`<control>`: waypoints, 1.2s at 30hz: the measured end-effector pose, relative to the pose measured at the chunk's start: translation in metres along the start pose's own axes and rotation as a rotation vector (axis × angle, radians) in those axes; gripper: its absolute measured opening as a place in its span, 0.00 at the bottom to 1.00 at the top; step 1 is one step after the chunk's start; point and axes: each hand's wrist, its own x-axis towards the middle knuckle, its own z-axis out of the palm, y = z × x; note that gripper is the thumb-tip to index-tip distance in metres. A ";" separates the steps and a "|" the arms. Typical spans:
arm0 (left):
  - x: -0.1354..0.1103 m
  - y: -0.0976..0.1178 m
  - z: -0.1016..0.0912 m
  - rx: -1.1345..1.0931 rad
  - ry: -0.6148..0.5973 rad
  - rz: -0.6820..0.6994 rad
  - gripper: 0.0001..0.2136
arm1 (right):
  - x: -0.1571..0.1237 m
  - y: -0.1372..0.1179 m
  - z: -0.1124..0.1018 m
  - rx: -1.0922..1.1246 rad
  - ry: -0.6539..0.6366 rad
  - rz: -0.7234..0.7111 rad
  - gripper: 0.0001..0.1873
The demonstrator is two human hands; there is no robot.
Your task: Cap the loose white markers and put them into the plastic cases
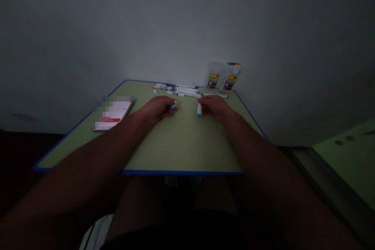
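My left hand [159, 108] rests on the green table [175, 144] with its fingers curled round a small white and blue marker cap [174, 106]. My right hand [216, 107] is closed on a white marker [199, 106] with a blue tip, held nearly upright on the table. The two hands lie a short way apart near the table's middle. Behind them, several loose white markers [184, 90] are scattered along the far edge.
Two clear marker packs [224, 76] lean against the wall at the back right. A white and red booklet [113, 115] lies at the left of the table. A second green table [351, 152] shows at the right edge. The scene is dim.
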 end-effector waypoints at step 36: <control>0.006 -0.006 -0.005 -0.056 -0.025 -0.007 0.04 | 0.008 0.008 -0.003 0.040 0.021 0.000 0.08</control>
